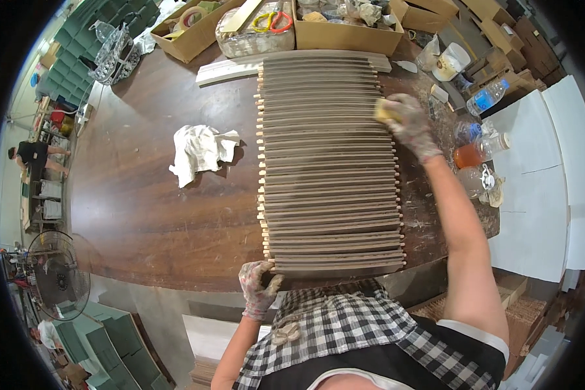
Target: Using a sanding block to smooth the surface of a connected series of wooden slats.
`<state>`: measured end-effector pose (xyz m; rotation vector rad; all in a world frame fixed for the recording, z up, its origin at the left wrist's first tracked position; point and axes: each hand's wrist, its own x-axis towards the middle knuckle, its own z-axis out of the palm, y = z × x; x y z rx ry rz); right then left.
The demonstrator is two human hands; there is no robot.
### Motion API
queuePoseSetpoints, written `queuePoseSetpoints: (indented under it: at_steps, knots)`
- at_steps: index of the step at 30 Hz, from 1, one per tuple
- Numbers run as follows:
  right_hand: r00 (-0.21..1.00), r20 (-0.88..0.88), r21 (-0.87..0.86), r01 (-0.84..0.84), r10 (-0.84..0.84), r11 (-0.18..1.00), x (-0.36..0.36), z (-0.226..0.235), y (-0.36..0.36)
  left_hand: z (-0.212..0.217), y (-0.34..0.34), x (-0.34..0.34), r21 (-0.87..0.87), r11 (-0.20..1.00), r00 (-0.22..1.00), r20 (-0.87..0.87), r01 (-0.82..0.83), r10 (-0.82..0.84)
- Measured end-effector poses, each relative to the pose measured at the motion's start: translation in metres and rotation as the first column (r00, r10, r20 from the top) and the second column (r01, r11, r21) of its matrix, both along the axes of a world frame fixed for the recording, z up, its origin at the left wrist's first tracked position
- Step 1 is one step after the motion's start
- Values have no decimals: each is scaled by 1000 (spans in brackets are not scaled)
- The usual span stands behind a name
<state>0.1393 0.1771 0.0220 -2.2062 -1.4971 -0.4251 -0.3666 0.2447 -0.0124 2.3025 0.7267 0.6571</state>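
Note:
Many brown-grey wooden slats (331, 156) with pale peg ends lie side by side in a long block, running from near me to the far side of the table. My right hand (409, 127), in a patterned work glove, is closed on a yellow sponge (387, 110) at the block's right edge, toward its far part. My left hand (260, 289), gloved alike, curls its fingers and thumb round the near left corner, at the end of the nearest slat. A crumpled white cloth (203, 153) lies left of the block.
On the brown table (143, 214), a pale board (231, 70) lies behind the slats. Farther back are open cardboard boxes (348, 36) and scissors (272, 23) on a wrapped bundle. Bottles (472, 155) line the right edge. A fan (60, 276) and another person (36, 155) are at left.

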Motion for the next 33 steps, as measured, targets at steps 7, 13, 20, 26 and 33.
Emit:
queuePoseSetpoints:
  at_steps: [7,13,20,26,33]
  knots:
    - [984,20,194,-177,176,965,-46,5,38,0,0,0,21,1000,999,33,-8,7]
    - [924,-200,36,-325,326,945,-152,1,143,-2,0,1,25,1000,999,37,-13,12]
    - [934,57,107,-356,351,928,-77,-1,59,-5,0,-1,33,999,999,46,-18,17]
    - [970,54,-166,244,-238,956,-4,20,-70,-2,0,1,33,999,999,51,-18,16]
    - [968,-91,172,-215,233,961,-100,-6,58,-3,0,0,26,1000,1000,30,-7,6]
